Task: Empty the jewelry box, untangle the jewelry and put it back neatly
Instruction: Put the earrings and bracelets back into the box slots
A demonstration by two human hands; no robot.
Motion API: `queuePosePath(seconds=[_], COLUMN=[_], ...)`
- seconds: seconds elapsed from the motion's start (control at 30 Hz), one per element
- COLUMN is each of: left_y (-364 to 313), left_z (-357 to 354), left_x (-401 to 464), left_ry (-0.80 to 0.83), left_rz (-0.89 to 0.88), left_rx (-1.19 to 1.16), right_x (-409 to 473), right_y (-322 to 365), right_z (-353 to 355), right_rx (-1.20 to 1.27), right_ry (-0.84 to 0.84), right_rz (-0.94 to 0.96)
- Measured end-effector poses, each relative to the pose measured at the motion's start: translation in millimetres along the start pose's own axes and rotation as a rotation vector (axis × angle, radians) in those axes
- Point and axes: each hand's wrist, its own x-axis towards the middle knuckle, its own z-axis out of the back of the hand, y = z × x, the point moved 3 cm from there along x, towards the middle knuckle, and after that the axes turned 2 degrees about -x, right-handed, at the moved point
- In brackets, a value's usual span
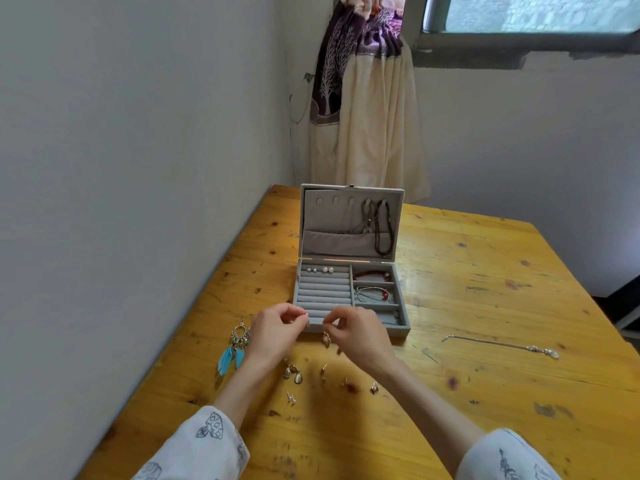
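Left hand [277,327] and right hand [356,332] each pinching a small earring [326,339], grip clamped, near open jewelry box [403,320] on tabletop [485,393]

Tiny item in left hand [277,329] grip too small to identify; both sleeves [194,448] cut off.

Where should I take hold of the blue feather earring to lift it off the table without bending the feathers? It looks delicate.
Pinch the feather earring at its metal hoop, the end farther from you, coming straight down from above. It lies flat on the table with the blue feathers trailing toward you, so a grip on the rigid hoop lets them hang free.
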Motion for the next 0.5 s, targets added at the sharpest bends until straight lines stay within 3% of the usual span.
queuePosePath(seconds=[0.23, 0.5], left_y=[-21.6, -22.0], left_z=[-24.7, -54.9], left_x=[31.8, 80.8], left_ry=[-0.004, -0.064], left_rz=[0.007, -0.025], left_rx=[-0.022, 0.171], right_x=[32.6, 88.8], right_y=[-27.4, -53.3], right_z=[24.3, 20.5], right_rx=[0.095, 0.021], right_ry=[-0.067, -0.058], right_rz=[-0.090, -0.105])
